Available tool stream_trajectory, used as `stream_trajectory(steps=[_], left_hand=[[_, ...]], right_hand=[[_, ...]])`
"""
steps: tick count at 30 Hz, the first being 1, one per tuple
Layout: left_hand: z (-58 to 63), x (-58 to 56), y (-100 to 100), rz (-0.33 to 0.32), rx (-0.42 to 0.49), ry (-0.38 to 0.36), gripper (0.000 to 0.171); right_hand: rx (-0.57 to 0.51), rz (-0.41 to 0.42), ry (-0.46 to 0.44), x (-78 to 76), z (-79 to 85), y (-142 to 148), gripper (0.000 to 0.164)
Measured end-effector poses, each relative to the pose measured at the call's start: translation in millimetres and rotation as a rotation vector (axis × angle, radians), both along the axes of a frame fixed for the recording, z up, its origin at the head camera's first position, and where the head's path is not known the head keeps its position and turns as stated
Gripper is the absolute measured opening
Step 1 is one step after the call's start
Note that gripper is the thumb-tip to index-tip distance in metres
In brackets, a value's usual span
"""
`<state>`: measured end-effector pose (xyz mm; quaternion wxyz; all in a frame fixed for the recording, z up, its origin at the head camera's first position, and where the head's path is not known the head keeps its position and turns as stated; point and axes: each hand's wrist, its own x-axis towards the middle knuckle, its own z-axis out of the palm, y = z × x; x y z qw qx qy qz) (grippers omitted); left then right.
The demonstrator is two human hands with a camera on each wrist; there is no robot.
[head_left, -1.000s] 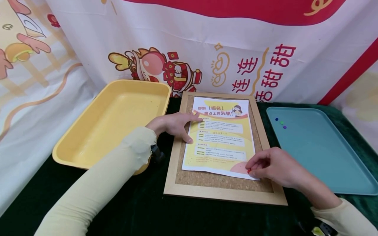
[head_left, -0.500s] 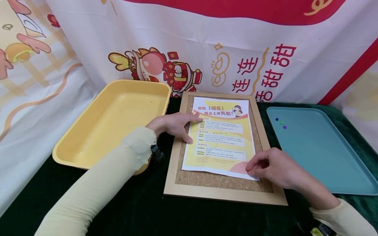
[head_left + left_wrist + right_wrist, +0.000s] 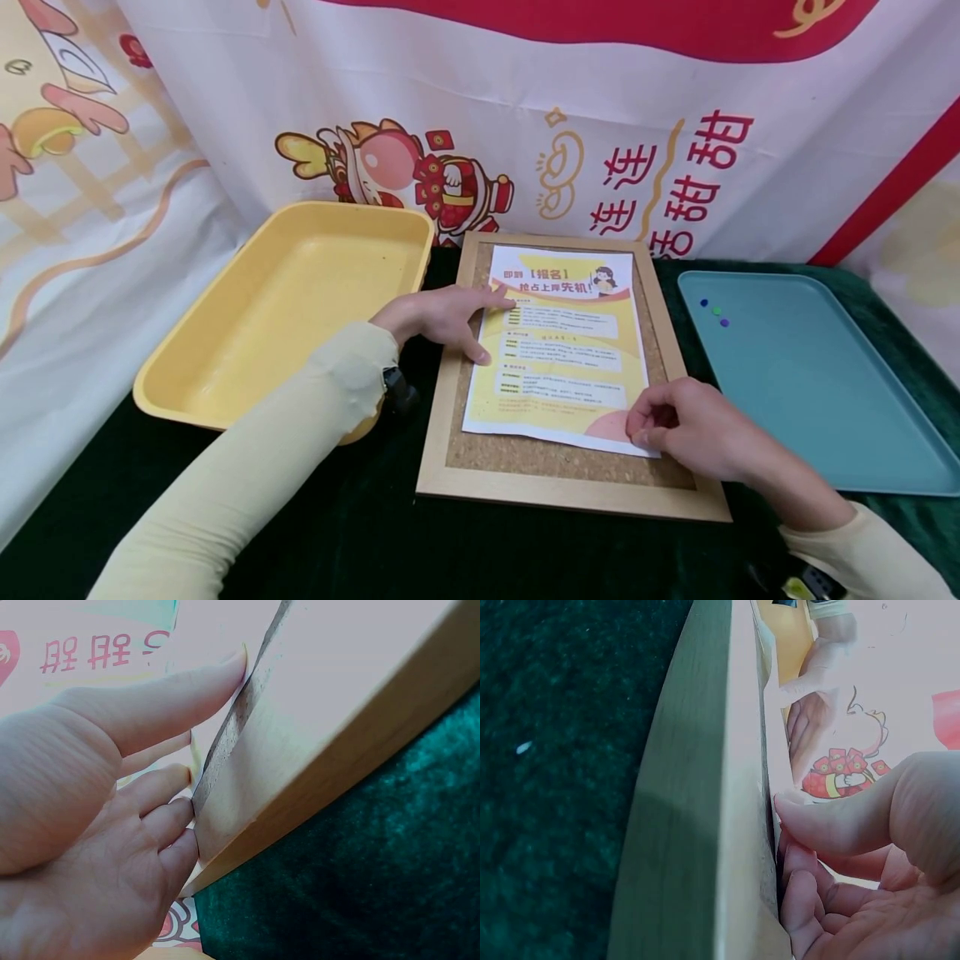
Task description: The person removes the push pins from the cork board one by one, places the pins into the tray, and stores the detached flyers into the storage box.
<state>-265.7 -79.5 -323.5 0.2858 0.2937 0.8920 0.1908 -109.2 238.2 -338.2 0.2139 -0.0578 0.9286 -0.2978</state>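
A yellow and white printed sheet (image 3: 558, 350) lies on a wood-framed corkboard (image 3: 555, 462). My left hand (image 3: 450, 321) rests over the sheet's left edge, thumb and fingers spread on it. At the sheet's lower right corner my right hand (image 3: 701, 425) pinches a small red pushpin, its thumb and index fingertips right on the paper. The pin itself is hidden behind those fingertips now. In the right wrist view the thumb (image 3: 832, 821) and curled fingers press close to the board's surface.
To the right stands a blue-green tray (image 3: 817, 392) with several small coloured pins (image 3: 715, 311) near its far left corner. A deep yellow tub (image 3: 300, 308) sits left of the board. Dark green cloth (image 3: 337, 533) covers the table; a printed curtain (image 3: 480, 75) hangs behind.
The red pushpin, visible between the right fingertips a second ago, is now covered by them. The right hand has shifted very slightly; the left hand stays put.
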Motion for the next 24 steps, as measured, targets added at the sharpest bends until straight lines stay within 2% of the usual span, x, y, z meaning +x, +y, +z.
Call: stream_trajectory(steps=[24], left_hand=[[-1.0,-2.9,0.4,0.000,0.000,-0.008,0.092]], right_hand=[[-0.002,0.005,-0.041,-3.8,3.1,1.1,0.003]])
